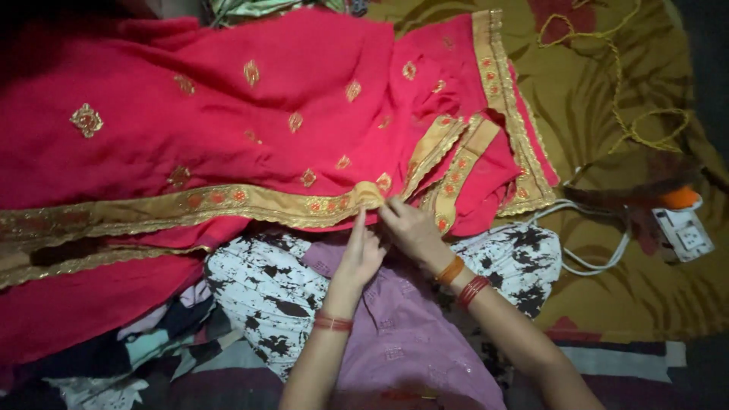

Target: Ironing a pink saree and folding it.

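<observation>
Nearest the camera: both forearms reach forward over a lilac garment [402,326] and black-and-white patterned cloth [258,292] on the person's lap. Red bangles sit on both wrists, with an orange one added on the right.

Left hand [363,254]: fingers extended upward, fingertips [358,219] pinching the gold border [228,201] of the red cloth [228,114] from below. Grip is a light pinch, not a fist.

Right hand [410,228]: fingers curled, grasping the same gold border just beside the left fingertips, where the trim folds over on itself. The two hands touch or nearly touch; I cannot tell which.

Red cloth: spread wide across the upper and left part of the view, dotted with small gold motifs. Its gold border runs from the left edge to the hands, then doubles back in loose folds to the right of them. A second stretch of border runs up along the cloth's right edge.

Beyond and to the right: an olive bedspread [607,83] with a leaf pattern lies under everything. On it, a white cord [600,258] leads to a white power strip [687,231] with an orange part beside it. A thin yellow string [630,114] loops further back.
</observation>
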